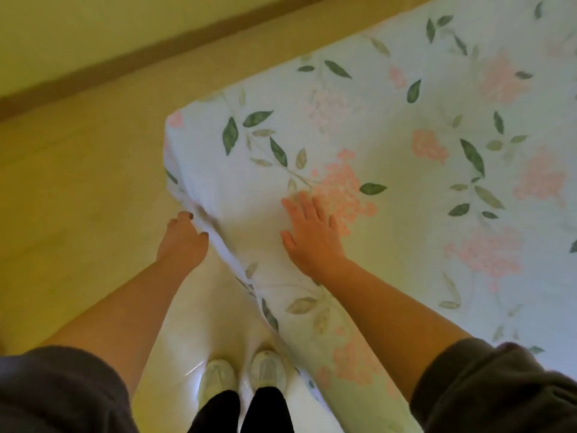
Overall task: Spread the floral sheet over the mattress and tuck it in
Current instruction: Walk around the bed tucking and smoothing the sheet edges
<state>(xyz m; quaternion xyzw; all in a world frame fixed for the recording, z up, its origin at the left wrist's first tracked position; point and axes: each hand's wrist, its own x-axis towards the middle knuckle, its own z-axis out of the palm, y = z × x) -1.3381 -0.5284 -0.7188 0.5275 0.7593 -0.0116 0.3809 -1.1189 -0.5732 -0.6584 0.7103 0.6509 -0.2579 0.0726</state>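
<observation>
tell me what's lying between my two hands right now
Only the floral sheet, a pale creased stretch of it, lies between the left hand and the right hand; the head view shows nothing else there.

A floral sheet covers the mattress. Just below the mattress's near corner, the left hand curls its fingers into the sheet's side edge. The right hand lies flat on top, beside that corner. White shoes stand on the floor alongside.

The only camera rides on the person's head, wide-angled, tipped steeply down and close above a corner of the floral sheet, which stretches off toward two o'clock; shoes at six, floor at nine, skirting board at eleven.
</observation>
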